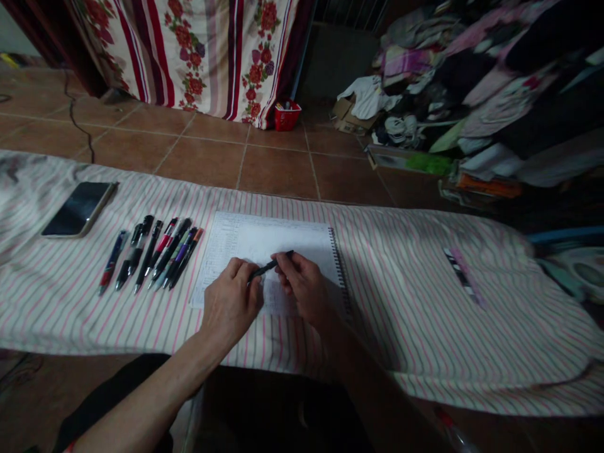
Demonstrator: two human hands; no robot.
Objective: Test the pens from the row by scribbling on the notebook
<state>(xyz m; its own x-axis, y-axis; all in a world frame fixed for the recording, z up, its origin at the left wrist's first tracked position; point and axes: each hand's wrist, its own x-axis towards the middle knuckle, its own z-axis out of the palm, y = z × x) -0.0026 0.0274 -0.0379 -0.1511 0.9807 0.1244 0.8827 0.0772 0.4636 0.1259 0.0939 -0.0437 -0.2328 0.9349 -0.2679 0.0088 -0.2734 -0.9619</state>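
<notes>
Between my two hands a dark pen (270, 267) is held at a slant above a spiral notebook (278, 229). My left hand (232, 294) is closed on the pen's lower left end. At its upper right end, my right hand (302, 280) pinches it with thumb and fingers. The pen's two tips are partly covered by the fingers. Handwriting fills much of the notebook's page, and its spiral binding runs down the right side. Left of the notebook lies a row of several pens (163, 251) in different colours.
A phone (79, 209) lies at the left of the striped cloth (396, 283). Two slim pens or sticks (462, 275), one black and white, one pinkish, rest at the right. Beyond the cloth are floor tiles, a red basket (287, 117), a flowered curtain (202, 56) and piled clothes (453, 75).
</notes>
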